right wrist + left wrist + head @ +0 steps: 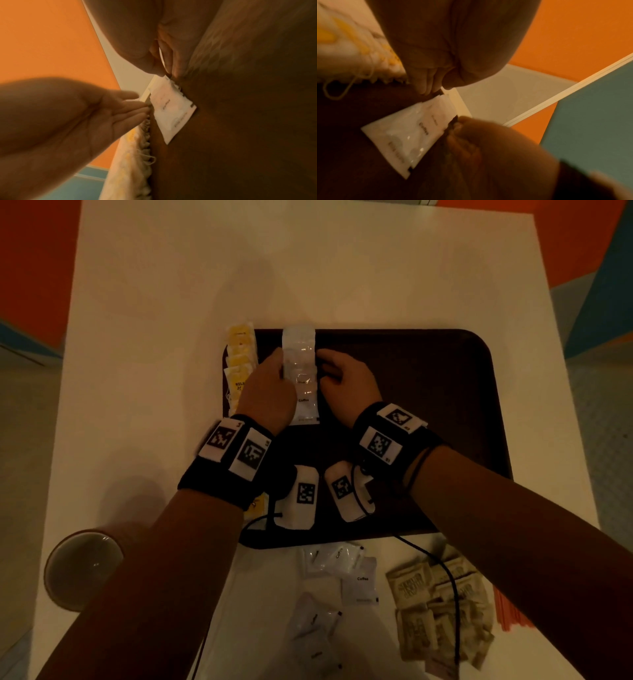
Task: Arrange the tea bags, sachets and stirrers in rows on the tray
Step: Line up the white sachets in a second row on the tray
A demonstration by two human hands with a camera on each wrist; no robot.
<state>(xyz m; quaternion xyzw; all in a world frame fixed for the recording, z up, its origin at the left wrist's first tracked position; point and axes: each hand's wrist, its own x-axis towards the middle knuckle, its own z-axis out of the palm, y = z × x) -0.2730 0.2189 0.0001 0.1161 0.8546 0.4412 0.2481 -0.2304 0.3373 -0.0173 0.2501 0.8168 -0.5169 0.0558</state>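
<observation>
A dark brown tray [411, 405] lies on the white table. A column of yellow tea bags [239, 361] runs along its left edge. Beside it lies a column of overlapping white coffee sachets [300, 371]. My left hand [279, 361] touches the column's left edge with straight fingers [133, 106]. My right hand [323, 366] has bent fingers, with their tips against the column's right edge [462, 127]. In the left wrist view, the nearest sachet [412, 134] lies flat on the tray between both hands. Neither hand lifts anything.
On the table in front of the tray lie loose white sachets [339, 577], a heap of brown sachets [442, 607] and orange stirrers [510, 611] at the right. A cup [82, 566] stands at the front left. The tray's right half is bare.
</observation>
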